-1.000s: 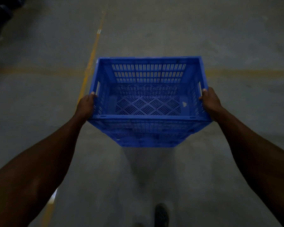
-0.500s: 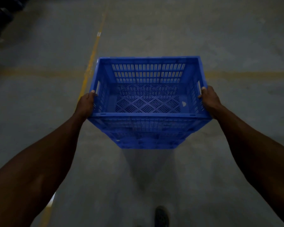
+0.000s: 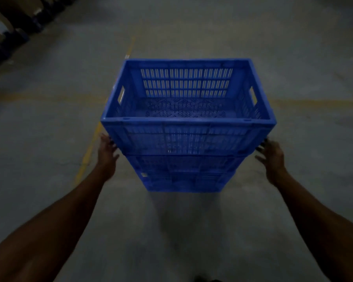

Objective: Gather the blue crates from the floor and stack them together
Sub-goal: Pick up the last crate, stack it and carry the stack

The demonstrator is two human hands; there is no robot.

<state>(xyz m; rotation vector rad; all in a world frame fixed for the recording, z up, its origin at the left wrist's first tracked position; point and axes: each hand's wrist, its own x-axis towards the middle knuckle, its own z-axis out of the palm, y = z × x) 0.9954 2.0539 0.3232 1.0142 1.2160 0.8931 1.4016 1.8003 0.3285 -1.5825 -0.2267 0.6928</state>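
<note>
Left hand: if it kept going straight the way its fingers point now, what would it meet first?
Most likely the top blue crate: the left hand has its fingers aimed up and slightly inward at that crate's lower left corner. Depth is unclear; the fingertips may already touch it.

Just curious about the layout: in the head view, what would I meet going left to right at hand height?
Yellow floor line → left hand → stack of blue crates → right hand.
</note>
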